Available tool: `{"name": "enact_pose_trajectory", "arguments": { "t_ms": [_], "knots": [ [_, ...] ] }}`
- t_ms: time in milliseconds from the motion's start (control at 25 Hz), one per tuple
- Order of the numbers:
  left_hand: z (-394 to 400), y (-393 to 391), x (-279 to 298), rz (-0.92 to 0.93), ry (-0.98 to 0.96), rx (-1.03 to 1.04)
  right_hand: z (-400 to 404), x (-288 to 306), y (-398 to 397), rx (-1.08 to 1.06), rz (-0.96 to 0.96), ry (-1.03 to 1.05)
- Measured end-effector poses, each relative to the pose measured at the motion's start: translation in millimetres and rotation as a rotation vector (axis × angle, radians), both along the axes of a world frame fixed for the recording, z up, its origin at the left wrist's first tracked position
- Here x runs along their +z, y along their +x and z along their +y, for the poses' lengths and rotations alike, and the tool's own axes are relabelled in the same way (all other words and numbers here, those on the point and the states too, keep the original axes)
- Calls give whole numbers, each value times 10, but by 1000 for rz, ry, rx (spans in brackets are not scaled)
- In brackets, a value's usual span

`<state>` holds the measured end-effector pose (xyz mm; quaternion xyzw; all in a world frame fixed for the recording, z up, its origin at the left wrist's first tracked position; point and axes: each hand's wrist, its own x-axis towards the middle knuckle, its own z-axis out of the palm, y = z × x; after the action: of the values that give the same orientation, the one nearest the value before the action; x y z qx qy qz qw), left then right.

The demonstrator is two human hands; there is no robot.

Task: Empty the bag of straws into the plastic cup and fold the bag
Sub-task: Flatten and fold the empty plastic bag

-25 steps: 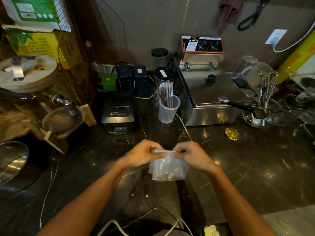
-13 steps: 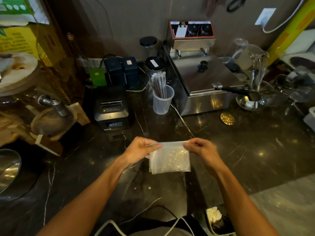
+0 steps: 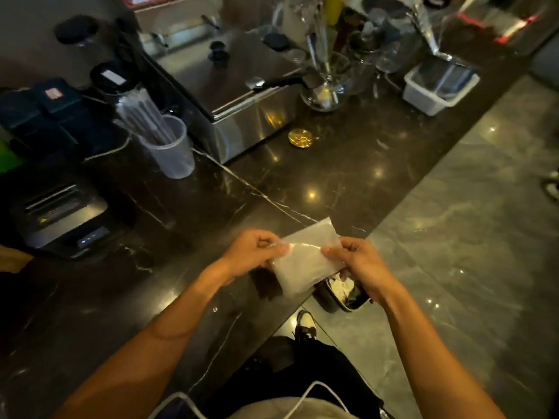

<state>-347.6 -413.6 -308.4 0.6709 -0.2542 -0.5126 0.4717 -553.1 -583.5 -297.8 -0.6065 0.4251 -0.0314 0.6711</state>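
Two hands, left (image 3: 252, 252) and right (image 3: 357, 261), pinch opposite sides of the flattened bag (image 3: 305, 261), its long axis slanting away rightward above the table (image 3: 332, 164) edge.

A dark marble desk (image 3: 348, 176) with thin white veins carries everything here. The landmark is the large stainless steel fryer box (image 3: 230, 83), which stands at the far side of the desk. On its lid sits a small black round knob (image 3: 218, 51). Just in front of the fryer box, to its right, a small round gold disc (image 3: 300, 137) lies flat on the desk. To the right of the fryer box is a clear glass bowl (image 3: 325, 95), and further right a white plastic rectangular bin (image 3: 438, 86). Well to the left of the fryer box, nearer the camera, stands a black receipt printer (image 3: 63, 219). Right of the desk is a grey polished stone floor (image 3: 469, 252).
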Motion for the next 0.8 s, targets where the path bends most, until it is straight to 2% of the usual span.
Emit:
{"name": "enact_pose_trajectory", "arguments": {
  "t_ms": [120,240,360,480,600,800],
  "knots": [
    [-321,-285,21,95,21,-197,-192,27,-361,-130,-35,-13],
    [-652,-614,14,169,50,-348,-395,-22,-670,-372,-172,111],
    [-1014,-1005,-56,151,57,-276,-570,-209,-1087,-436,-241,292],
    [-1434,-1447,-179,124,95,-183,-712,-444,-1539,-364,-166,361],
    [-1769,-1908,-356,170,190,-168,-896,-726,-1897,-400,-32,310],
    [-2337,-2548,-1193,90,382,-68,-1354,-1472,-2314,-428,182,257]
  ]
}}
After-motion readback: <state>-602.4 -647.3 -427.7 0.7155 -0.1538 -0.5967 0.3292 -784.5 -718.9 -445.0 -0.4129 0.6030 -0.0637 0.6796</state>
